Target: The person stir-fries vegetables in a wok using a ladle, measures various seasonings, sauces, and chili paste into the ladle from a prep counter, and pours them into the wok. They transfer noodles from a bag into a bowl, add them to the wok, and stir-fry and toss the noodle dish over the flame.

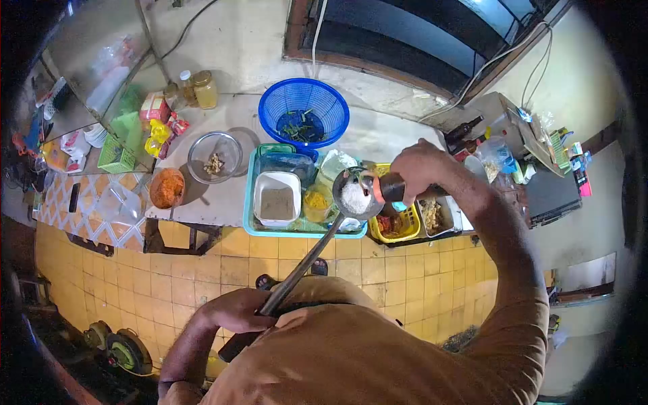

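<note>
The wearer's brown shirt (pixel 405 344) lay nearest the camera, filling the bottom centre. Above it, a long-handled metal ladle (pixel 356 210) slanted from lower left to the centre of the frame, its bowl holding something white. The bowl hung over the right side of a teal tray (pixel 304 234), which held a square white tub (pixel 259 202) and a small yellow-filled container (pixel 316 205). A blue basket (pixel 271 111) stood just behind the tray, a yellow basket (pixel 388 239) just right of it. Left of centre stood a clear bowl (pixel 234 145) and an orange-filled bowl (pixel 178 202).

The tray reached the front edge of the pale counter (pixel 202 209); bare counter showed between it and the clear bowl, and tiled floor below.

The right arm bent in from the right; the right hand (pixel 422 172) gripped a dark bottle (pixel 391 187), fingers wrapped round it, its orange end at the ladle's bowl. At lower left, the left hand (pixel 239 309) curled round the ladle's handle, fingertips hidden.
</note>
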A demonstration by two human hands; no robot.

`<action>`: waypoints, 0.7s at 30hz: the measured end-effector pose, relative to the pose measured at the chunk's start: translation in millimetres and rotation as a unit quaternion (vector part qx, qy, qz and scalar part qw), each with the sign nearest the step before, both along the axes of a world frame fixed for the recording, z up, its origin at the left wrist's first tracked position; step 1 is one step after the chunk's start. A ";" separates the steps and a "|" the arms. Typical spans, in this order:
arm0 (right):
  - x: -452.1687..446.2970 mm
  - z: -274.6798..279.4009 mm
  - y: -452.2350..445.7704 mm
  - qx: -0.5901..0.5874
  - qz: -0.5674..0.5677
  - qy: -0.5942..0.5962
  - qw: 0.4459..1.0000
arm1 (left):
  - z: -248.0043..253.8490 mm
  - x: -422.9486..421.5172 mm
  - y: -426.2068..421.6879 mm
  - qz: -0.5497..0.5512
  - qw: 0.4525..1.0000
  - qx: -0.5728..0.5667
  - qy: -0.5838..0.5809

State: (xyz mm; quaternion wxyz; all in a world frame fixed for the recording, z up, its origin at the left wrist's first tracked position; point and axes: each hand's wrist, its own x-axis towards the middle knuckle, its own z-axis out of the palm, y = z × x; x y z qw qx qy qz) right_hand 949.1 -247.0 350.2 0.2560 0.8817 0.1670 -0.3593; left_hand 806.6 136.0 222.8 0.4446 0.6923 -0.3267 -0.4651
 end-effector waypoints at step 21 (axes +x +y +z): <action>-0.9 7.5 -13.3 0.035 0.004 0.005 0.999 | -11.4 -7.5 -5.2 0.009 0.999 -0.028 0.021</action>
